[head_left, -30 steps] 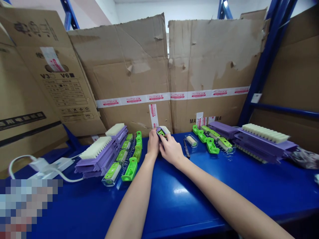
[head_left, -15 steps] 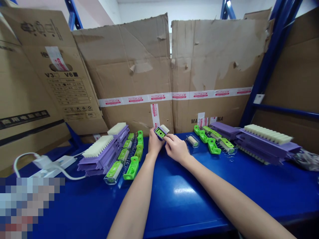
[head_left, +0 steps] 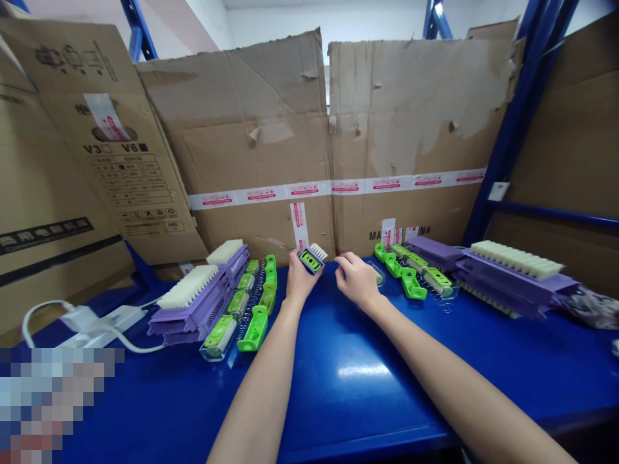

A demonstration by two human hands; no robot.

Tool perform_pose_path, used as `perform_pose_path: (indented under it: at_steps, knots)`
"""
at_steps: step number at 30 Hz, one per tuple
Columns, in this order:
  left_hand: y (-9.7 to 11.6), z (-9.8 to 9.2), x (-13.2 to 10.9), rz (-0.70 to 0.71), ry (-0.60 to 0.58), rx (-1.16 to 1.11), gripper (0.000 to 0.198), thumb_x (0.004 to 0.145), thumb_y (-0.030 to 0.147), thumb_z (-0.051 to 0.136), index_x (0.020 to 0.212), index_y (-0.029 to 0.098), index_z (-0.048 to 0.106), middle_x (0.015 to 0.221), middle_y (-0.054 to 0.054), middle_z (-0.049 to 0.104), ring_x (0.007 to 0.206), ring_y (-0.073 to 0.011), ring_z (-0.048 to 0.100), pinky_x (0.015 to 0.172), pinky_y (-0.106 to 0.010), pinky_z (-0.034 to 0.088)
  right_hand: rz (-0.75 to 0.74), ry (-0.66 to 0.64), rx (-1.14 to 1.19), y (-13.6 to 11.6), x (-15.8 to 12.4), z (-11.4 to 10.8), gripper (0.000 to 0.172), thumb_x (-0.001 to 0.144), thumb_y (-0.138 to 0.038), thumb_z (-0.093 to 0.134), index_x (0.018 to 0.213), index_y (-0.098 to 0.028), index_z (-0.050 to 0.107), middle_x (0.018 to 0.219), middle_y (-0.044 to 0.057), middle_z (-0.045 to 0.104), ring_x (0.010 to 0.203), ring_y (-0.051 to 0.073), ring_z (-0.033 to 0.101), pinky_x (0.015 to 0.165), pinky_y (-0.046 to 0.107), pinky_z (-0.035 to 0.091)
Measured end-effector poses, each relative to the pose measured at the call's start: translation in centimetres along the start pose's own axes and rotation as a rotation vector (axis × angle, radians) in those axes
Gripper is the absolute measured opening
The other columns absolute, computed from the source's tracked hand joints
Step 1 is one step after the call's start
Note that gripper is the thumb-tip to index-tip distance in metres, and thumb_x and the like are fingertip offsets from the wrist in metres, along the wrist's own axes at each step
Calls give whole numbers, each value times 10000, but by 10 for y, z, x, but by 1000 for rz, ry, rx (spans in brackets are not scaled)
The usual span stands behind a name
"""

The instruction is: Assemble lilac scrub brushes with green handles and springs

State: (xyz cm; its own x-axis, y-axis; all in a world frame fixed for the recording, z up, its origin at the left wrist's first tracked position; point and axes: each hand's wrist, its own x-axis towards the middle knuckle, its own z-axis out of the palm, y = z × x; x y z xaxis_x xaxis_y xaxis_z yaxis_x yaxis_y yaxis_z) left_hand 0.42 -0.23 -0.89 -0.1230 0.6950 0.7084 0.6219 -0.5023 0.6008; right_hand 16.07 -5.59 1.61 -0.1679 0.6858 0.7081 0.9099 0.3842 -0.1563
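My left hand (head_left: 298, 278) grips a small purple brush (head_left: 312, 258) with a green insert and white bristles, held up near the back of the blue table (head_left: 338, 374). My right hand (head_left: 355, 277) has come off the brush and hovers just to its right, fingers loosely curled, over a clear plastic case (head_left: 378, 276) that it partly hides. Nothing shows between its fingers.
On the left lie stacked purple brushes (head_left: 193, 299), green-and-clear parts (head_left: 236, 309) and a white power strip with cable (head_left: 91, 319). To the right lie more green parts (head_left: 411, 274) and purple brushes (head_left: 507, 274). Cardboard boxes (head_left: 329, 148) wall the back; a blue rack post (head_left: 507, 129) stands at the right.
My right hand let go of the small brush and moved right toward the clear case. My left hand kept hold of the brush, tilting its green face up.
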Motion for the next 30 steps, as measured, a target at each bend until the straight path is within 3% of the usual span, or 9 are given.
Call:
perform_pose_path:
  at_steps: [9, 16, 21, 30]
  knots:
    - [-2, 2, 0, 1, 31, 21, 688, 612, 290, 769, 1138, 187, 337, 1118, -143, 570, 1055, -272, 595, 850, -385, 487, 126, -142, -152, 0, 5, -8, 296, 886, -232, 348, 1014, -202, 612, 1032, 92, 606, 961, 203, 542, 649, 257, 425]
    - [-3, 2, 0, -1, 26, 26, 685, 626, 295, 758, 1149, 191, 328, 1118, -138, 562, 1067, -270, 585, 863, -394, 483, 266, -228, -318, 25, 11, -21, 267, 865, -228, 367, 917, -161, 621, 943, 121, 617, 925, 234, 578, 640, 273, 442]
    - [-2, 1, 0, -4, 14, 47, 690, 627, 300, 754, 1157, 187, 327, 1133, -147, 552, 1069, -276, 582, 868, -396, 480, 344, -291, -348, 40, 9, -19, 296, 869, -290, 380, 982, -150, 615, 969, 136, 616, 938, 269, 592, 659, 313, 465]
    - [1, 1, -1, -7, -11, 30, 679, 630, 275, 748, 1155, 189, 327, 1143, -147, 549, 1097, -271, 567, 872, -386, 479, 362, -385, -335, 43, 3, -8, 340, 848, -305, 440, 1131, -151, 549, 1093, 164, 560, 1003, 289, 566, 701, 334, 473]
